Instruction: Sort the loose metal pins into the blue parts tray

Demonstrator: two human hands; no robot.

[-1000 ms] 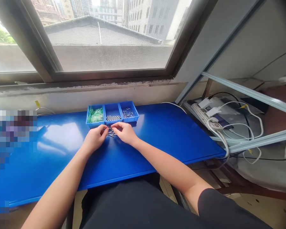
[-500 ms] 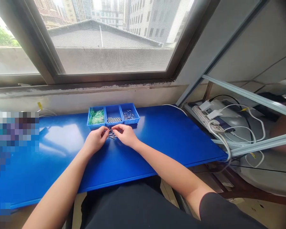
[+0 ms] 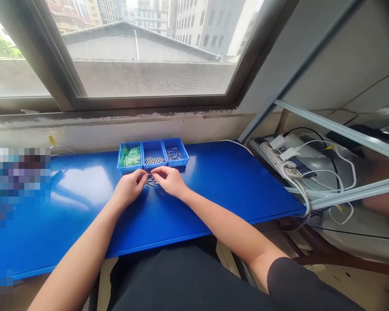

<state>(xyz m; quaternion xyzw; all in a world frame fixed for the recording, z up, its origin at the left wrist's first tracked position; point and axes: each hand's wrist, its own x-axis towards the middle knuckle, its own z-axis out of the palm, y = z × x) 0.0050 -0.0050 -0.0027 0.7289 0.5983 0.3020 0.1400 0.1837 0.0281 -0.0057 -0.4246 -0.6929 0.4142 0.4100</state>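
My left hand (image 3: 129,188) and my right hand (image 3: 170,179) rest on a blue table (image 3: 214,185), fingertips almost meeting over a small heap of thin metal pins (image 3: 151,181). Both hands are closed in a pinch; what the fingers hold is too small to make out. Just beyond the hands stand three small blue bins: the left bin (image 3: 129,156) holds green parts, the middle bin (image 3: 153,155) holds small metal cylinders, the right bin (image 3: 175,152) holds loose metal pins.
A window and its sill run behind the table. To the right, a white power strip (image 3: 275,157) with plugs and white cables (image 3: 327,172) lies behind metal rails (image 3: 343,129). A blurred patch covers the left edge.
The view shifted slightly up and back down. Both hands stay pinched over the pin heap with only small finger movements.
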